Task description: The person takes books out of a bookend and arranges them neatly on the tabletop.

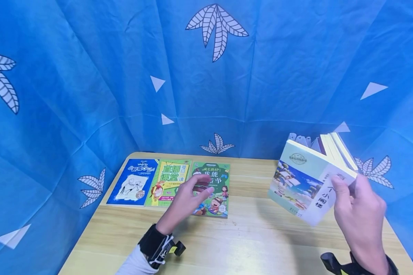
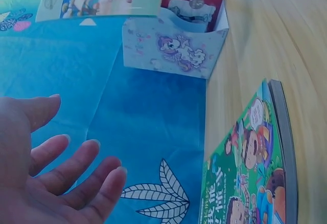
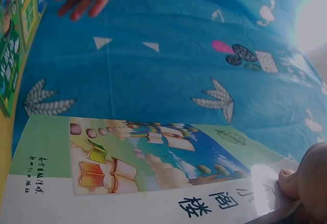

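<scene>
My right hand (image 1: 359, 214) grips a pale green and white book (image 1: 297, 185) by its right edge, thumb on the front cover, and holds it tilted above the table. A painted scene of sky and books covers part of its front. My left hand (image 1: 189, 198) hovers with loosely bent fingers over a green cartoon book (image 1: 223, 208) and holds nothing. In the left wrist view, the left hand (image 2: 71, 168) shows its fingers spread apart. Behind the held book stands a white book box (image 2: 168, 50) with a pony picture, partly hidden in the head view.
Left of the green book lie a yellow-green book (image 1: 155, 193) and a blue book (image 1: 132, 183), side by side on the wooden table (image 1: 247, 244). Several books (image 1: 335, 149) stand upright in the box at the back right. A blue curtain (image 1: 206, 95) hangs behind the table.
</scene>
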The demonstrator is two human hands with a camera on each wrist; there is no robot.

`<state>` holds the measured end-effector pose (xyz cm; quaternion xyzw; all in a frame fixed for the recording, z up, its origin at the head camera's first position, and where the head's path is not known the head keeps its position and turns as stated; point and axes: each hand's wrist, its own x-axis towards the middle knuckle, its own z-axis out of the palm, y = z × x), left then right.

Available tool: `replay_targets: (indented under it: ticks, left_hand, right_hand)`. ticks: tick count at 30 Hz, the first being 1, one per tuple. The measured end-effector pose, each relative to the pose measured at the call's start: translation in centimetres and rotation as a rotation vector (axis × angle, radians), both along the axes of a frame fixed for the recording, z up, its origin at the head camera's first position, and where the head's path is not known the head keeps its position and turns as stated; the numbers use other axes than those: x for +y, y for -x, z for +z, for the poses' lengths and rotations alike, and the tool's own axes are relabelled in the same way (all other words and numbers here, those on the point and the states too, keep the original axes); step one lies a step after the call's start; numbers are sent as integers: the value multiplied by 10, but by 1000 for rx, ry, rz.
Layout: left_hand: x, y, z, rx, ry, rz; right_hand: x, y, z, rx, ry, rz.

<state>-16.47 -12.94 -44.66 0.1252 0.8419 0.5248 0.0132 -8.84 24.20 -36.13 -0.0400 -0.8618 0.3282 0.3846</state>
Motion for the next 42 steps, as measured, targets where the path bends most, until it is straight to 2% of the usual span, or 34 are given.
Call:
replay_targets:
  ticks: [5,14,18,24,27,33,42]
  left_hand:
    - [3,-4,5,-9,-6,-10]
    - [12,-6,11,-14,5,-61]
    - [17,-7,12,-19,7,-101]
    - [24,-6,14,40,-11,-164]
    - [28,-7,14,43,-30,-197]
    - [36,-9,16,19,-50,-245]
    - [43,-14,17,-54,-35,-253]
  right_hand:
    - [-8,1,-5,-7,9,78]
    - [-23,2,-17,73,0,208]
    - [-31,2,-22,53,1,226]
    - [-44,-1,-28,-20,10,261]
    - [-49,-2,-30,-48,15,278]
    - [-55,-3,-35,-20,2,328]
    - [-60,-3,-42,33,6,415]
